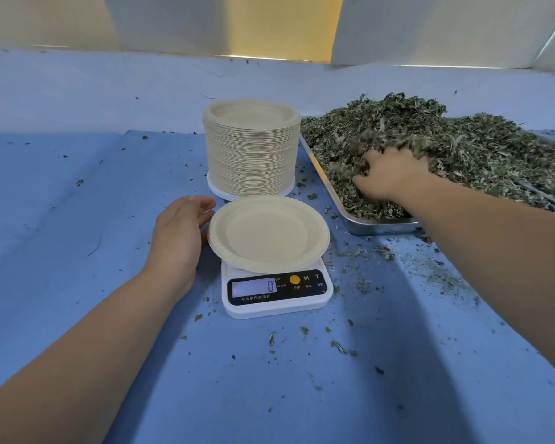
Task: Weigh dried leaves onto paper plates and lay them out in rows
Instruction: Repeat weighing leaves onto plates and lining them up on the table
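on the scale (274,291) i read a single "0" on the lit display, with an orange round button and the letters "m" and "t" to its right; the small chinese characters under the buttons and below the display are too fine for me to read with any certainty. the empty paper plate (269,233) sits on the scale's platform and covers it, so only the front panel shows. my left hand (180,232) lies beside the plate's left rim, fingers loose and nearly straight and gripping nothing; the thumb looks to be just touching the rim, though i cannot be sure. my right hand (391,177) is down in the dried leaves (462,145), which are heaped in the metal tray (382,226) to the right of the scale. the fingers bend into the heap and their tips are buried, with blurred leaves lying over the knuckles, so i cannot tell whether they have closed on a handful. the tray's right end runs out of view. behind the scale, just beside the tray's near left corner, stands a tall stack of plates (251,149) on a white round base (218,190) that is mostly hidden under it. leaf crumbs lie scattered over the blue tabletop (77,219), thickest in front of the tray.
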Demonstrator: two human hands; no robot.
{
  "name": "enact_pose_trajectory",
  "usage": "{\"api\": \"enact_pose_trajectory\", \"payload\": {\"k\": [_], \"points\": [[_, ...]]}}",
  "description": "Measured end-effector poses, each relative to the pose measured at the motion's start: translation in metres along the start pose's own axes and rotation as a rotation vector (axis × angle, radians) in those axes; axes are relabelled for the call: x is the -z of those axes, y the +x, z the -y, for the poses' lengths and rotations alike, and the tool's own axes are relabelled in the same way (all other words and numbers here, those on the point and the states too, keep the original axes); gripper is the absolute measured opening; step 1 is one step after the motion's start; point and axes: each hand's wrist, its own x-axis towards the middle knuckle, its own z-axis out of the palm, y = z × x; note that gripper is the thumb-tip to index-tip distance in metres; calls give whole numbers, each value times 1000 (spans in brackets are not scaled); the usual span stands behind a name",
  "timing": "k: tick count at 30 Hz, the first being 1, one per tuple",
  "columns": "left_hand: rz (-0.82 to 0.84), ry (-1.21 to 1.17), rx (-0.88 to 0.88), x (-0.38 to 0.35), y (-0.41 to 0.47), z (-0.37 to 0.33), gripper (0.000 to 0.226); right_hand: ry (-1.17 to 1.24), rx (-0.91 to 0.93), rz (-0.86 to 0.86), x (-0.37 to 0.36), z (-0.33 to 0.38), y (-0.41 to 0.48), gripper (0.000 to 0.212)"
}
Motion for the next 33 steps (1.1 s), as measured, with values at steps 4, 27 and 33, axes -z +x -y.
{"api": "enact_pose_trajectory", "payload": {"k": [4,27,33], "points": [[-7,-14,6,1,0,0,28,-19,78,131,-22,4,0,60],[-14,-16,-18,1,1,1,26,571,220,161,-6,50,-8,52],[-23,-17,-18,1,-1,1,27,547,183,-8,-6,48,-12,52]]}}
